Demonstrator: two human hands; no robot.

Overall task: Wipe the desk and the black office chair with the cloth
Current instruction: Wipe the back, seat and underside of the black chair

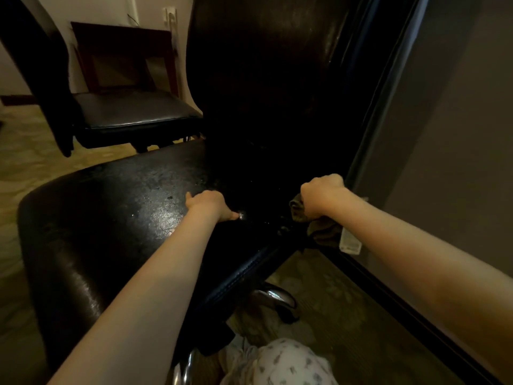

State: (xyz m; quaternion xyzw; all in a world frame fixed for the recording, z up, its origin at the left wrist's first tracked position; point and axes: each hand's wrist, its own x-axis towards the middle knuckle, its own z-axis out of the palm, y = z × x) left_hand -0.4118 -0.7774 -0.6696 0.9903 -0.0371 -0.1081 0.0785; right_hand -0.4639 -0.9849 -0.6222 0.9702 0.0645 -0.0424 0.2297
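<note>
The black office chair (116,218) fills the middle of the view, its glossy seat in front of me and its tall backrest rising behind. My left hand (209,204) rests on the seat near the crease with the backrest, fingers bent down, holding nothing. My right hand (322,194) grips a dark bunched cloth (323,232) at the seat's right rear corner, low against the backrest's edge. A white label hangs from the cloth below my wrist. The desk is a dark panel (458,162) along the right; its top is out of view.
A second black chair (127,109) stands behind on the left, in front of a red-brown wooden frame (122,56) against the wall. The chair's chrome base (274,297) shows under the seat. Patterned carpet (333,301) covers the floor, and my knee in patterned fabric (280,362) is at the bottom.
</note>
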